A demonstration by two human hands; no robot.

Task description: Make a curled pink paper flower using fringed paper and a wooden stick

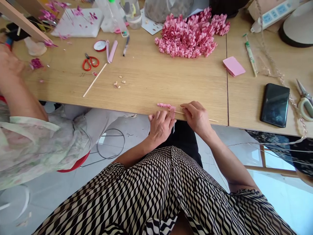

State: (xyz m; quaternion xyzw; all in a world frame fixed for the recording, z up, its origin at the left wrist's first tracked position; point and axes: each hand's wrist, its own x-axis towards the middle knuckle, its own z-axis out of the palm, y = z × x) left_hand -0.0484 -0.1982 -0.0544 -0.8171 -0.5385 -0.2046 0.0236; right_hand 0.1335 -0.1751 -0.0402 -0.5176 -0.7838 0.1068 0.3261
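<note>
At the table's near edge my left hand [161, 125] pinches a small pink paper strip [172, 112] against a thin wooden stick [212, 120]. My right hand [197, 117] has its fingers closed on the same stick, just right of the strip. A short curled pink paper piece [164, 105] lies on the table right beside the left fingertips. A large heap of curled pink paper pieces [193, 34] sits at the back of the table.
Another person's arm [14, 85] reaches in at the left. On the wooden table [151, 78] lie red scissors [90, 62], a long stick [95, 80], pink paper pad [233, 66], black phone [275, 104], silver scissors [304, 98] and a power strip [274, 14].
</note>
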